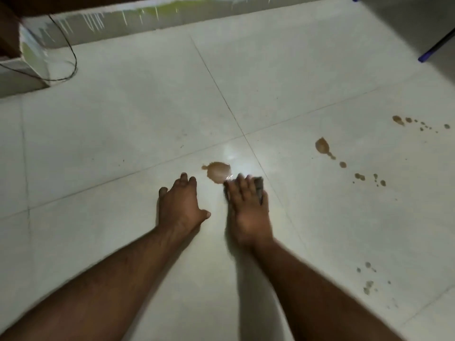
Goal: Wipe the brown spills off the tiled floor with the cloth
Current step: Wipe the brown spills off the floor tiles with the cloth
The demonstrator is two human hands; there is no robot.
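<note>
A brown puddle (pixel 218 171) lies on the pale tiled floor (pixel 123 143), just beyond my hands. My right hand (pixel 247 210) presses a dark grey cloth (pixel 259 187) flat on the tile at the puddle's near right edge; most of the cloth is hidden under my fingers. My left hand (pixel 181 204) rests palm down on the floor to the left of the puddle, fingers apart, holding nothing. A second brown blot (pixel 322 145) with a trail of drops (pixel 359 177) lies to the right. More drops (pixel 408 121) sit farther right, and faint spots (pixel 368 286) lie at the lower right.
A wall base with white and green paint drips (pixel 128 20) runs along the top. A black cable (pixel 71 57) loops on the floor at the upper left beside a wall corner (pixel 32 52). A blue-tipped pole (pixel 433 49) leans in at the upper right.
</note>
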